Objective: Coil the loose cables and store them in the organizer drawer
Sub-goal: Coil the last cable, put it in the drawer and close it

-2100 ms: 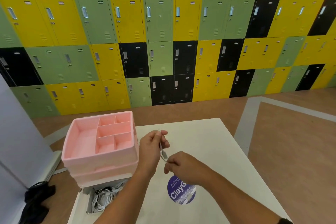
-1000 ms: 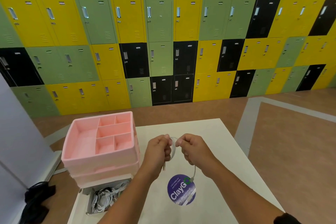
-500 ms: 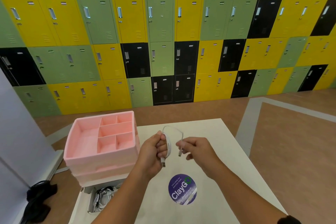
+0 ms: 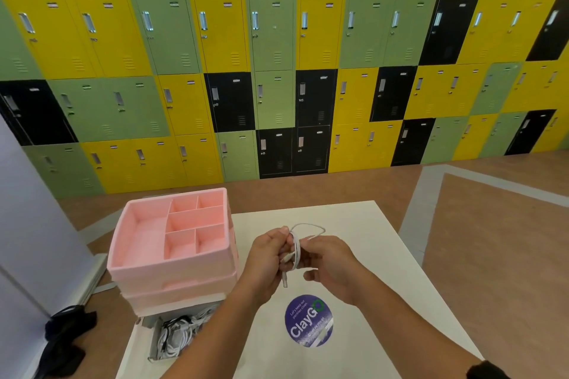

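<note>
I observe both hands raised above the white table (image 4: 363,221), just right of the pink organizer (image 4: 172,269). The left hand (image 4: 264,260) is closed round a small coil of white cable (image 4: 296,251). One loop stands up above the fist, and a plug end hangs below it. The right hand (image 4: 329,258) touches the same coil from the side away from the organizer, fingers curled, thumb and forefinger pinching a strand.

The organizer's top tray is divided into compartments. Below its front, at the near side, a drawer (image 4: 153,344) stands pulled out and holds a tangle of cables (image 4: 181,334). A round purple sticker (image 4: 309,320) lies on the table right of that drawer. A black item (image 4: 66,338) lies on the floor left of the organizer.
</note>
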`<act>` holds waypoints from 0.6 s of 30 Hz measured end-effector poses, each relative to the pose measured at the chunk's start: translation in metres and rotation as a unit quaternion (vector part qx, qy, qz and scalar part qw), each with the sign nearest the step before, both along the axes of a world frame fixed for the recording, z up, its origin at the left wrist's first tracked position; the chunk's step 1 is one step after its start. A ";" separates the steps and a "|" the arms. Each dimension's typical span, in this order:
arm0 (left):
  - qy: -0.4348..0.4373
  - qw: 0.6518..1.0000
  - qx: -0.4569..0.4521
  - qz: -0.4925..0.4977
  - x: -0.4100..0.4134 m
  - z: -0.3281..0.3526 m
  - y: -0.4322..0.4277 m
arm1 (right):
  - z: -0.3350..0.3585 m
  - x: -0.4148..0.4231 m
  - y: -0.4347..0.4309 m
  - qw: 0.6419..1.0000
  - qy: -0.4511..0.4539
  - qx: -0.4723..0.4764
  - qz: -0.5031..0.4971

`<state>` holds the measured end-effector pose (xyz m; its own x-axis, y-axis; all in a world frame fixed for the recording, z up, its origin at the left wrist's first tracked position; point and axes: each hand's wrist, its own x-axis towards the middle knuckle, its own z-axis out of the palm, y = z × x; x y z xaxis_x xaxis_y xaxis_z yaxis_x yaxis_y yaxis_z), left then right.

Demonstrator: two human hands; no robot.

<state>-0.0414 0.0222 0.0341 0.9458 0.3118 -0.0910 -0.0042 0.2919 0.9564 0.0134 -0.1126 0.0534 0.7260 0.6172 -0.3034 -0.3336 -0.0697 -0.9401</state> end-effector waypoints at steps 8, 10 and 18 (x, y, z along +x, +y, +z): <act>0.001 0.988 0.141 0.061 0.004 -0.008 -0.001 | -0.003 -0.002 0.004 0.991 -0.099 -0.092 0.021; 0.004 0.986 0.150 0.079 0.004 -0.010 -0.002 | -0.003 0.000 0.004 0.988 -0.110 -0.111 0.017; 0.009 0.986 -0.011 0.167 0.013 -0.004 0.026 | -0.031 -0.004 -0.016 0.935 -0.159 -0.282 0.143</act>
<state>-0.0289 0.0482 0.0306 0.7890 0.6031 -0.1177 -0.0865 0.2986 0.9504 0.0093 -0.1283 0.0219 0.6643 0.6074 -0.4356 0.0658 -0.6280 -0.7755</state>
